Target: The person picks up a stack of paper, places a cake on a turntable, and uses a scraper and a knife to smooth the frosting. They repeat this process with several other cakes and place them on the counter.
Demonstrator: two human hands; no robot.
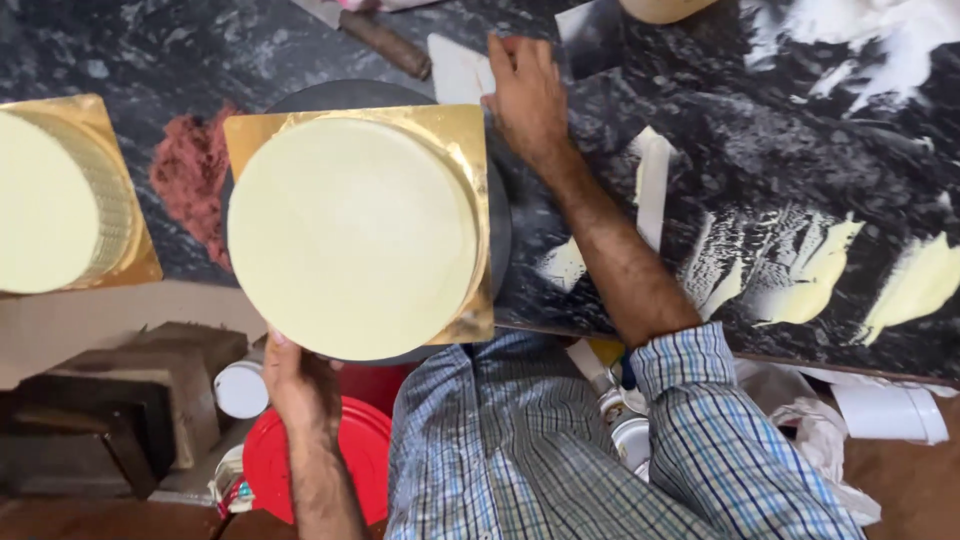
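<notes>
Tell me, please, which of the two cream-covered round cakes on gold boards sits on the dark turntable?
The centre cake does: its gold board rests on the dark round turntable, between both hands. The other cake, at the left edge, sits straight on the counter.

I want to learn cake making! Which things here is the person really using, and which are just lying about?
In use:
- left hand at the near edge of the cream-covered round cake
- gold board under it
- dark turntable
- right hand on the white scraper

Lying about:
- second cake
- reddish crumbs
- wooden-handled tool
- cream smears
- red lid
</notes>
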